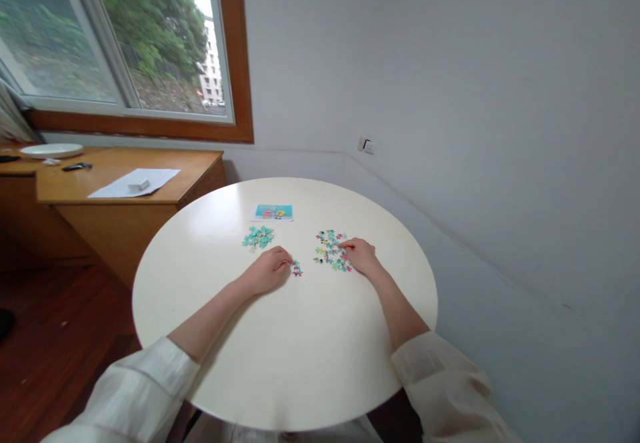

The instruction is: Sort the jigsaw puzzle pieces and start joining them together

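Note:
My left hand (pixel 273 270) rests on the table with its fingers curled together, their tips at the left edge of a small joined cluster of puzzle pieces (pixel 297 270). Whatever those fingers may pinch is too small to make out. Over the right side of a spread of loose, multicoloured puzzle pieces (pixel 329 252) is my right hand (pixel 361 255). Its index finger stretches out and touches the pieces, while the other fingers are partly hidden. A heap of mostly teal puzzle pieces (pixel 259 237) lies beyond my left hand. Behind that heap is a teal picture card (pixel 273 212) with pink and yellow figures.
All the pieces lie on a round white table (pixel 300 350). A wooden desk (pixel 200 170) at the left holds a paper sheet (pixel 163 178), a small white box (pixel 139 185) and a white plate (pixel 53 150). Walls stand close behind and to the right.

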Action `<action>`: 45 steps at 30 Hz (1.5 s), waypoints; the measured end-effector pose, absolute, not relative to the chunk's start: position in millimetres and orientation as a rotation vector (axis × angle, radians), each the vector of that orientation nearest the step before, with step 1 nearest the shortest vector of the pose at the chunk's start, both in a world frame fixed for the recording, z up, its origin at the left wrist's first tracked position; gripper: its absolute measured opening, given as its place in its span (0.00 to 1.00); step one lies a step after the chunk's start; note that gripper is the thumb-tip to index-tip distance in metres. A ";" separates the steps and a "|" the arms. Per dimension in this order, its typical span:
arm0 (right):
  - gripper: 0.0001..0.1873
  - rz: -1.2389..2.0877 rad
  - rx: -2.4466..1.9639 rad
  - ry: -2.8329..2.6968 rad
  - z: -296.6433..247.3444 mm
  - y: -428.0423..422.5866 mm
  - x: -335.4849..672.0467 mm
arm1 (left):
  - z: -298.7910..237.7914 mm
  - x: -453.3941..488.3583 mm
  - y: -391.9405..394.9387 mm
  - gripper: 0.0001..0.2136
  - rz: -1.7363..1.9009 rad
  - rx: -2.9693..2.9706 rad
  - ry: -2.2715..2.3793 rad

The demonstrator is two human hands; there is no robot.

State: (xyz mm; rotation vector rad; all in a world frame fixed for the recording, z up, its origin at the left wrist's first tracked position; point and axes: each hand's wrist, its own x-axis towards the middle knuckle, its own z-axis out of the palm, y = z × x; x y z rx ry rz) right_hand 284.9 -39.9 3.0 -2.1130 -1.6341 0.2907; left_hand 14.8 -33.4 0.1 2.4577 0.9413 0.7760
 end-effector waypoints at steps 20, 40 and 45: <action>0.13 0.178 -2.179 -1.424 2.6 -42.7 318.5 | -4.0 13.1 -30.7 0.13 0.777 2.464 0.947; 0.11 0.316 -2.076 -1.430 1.6 -39.8 313.6 | -1.2 13.4 -31.6 0.13 0.775 2.464 0.939; 0.11 0.319 -2.040 -1.432 0.6 -39.0 313.1 | -1.6 13.4 -31.4 0.13 0.782 2.464 0.937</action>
